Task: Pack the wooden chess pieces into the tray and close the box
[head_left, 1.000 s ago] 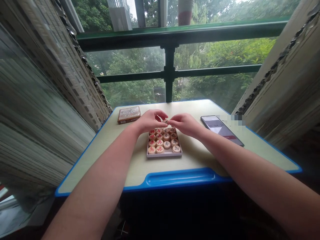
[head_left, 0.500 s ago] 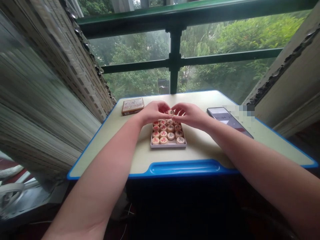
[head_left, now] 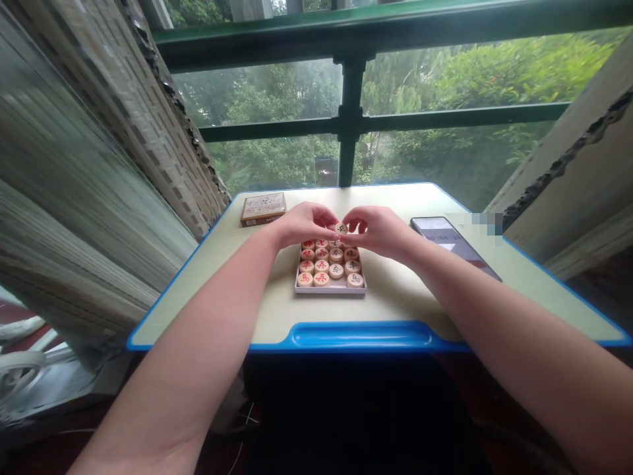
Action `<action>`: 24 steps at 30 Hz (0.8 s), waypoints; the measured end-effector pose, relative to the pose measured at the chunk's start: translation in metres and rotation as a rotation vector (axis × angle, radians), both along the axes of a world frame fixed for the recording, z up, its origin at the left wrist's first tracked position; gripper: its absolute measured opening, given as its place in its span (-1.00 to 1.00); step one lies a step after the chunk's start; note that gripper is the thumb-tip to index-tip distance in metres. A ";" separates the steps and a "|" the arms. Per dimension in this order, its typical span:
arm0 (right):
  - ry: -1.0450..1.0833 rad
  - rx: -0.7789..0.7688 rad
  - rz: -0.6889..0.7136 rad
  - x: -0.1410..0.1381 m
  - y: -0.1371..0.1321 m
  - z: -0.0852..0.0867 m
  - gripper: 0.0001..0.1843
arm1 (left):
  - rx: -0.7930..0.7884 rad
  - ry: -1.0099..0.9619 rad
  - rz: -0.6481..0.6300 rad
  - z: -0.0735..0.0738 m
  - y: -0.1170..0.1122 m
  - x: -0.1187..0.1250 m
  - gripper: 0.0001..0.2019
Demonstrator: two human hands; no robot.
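Observation:
A shallow white tray packed with several round wooden chess pieces marked in red and black sits on the middle of the desk. Just above its far edge both hands meet. My left hand and my right hand pinch one wooden chess piece between their fingertips, its marked face turned toward me. The other fingers are curled in.
A brown box lid lies at the desk's far left. A phone with a lit screen lies at the right. The desk has a blue rim with a pencil groove at the front. Window bars and curtains close in behind and beside.
The held piece has turned so its marked face shows more plainly between the fingertips. The view has shifted slightly; the hands stay over the tray's far edge.

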State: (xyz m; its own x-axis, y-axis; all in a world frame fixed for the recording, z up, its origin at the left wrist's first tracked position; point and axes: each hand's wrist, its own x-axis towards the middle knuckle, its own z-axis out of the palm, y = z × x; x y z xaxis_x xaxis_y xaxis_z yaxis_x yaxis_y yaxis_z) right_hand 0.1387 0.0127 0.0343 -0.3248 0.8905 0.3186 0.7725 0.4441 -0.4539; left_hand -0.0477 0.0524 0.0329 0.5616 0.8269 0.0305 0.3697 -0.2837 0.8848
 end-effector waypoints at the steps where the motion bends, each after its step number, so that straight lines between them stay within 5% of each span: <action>1: -0.009 -0.007 -0.010 0.001 0.000 0.001 -0.74 | 0.001 0.007 0.000 0.001 -0.001 0.000 -0.62; 18: -0.158 0.080 0.043 0.004 -0.004 0.005 -0.72 | -0.051 0.029 0.015 0.000 0.001 -0.004 -0.64; 24: -0.292 -0.060 0.187 0.001 -0.023 0.017 -0.72 | 0.034 0.003 0.098 0.000 0.006 -0.007 -0.75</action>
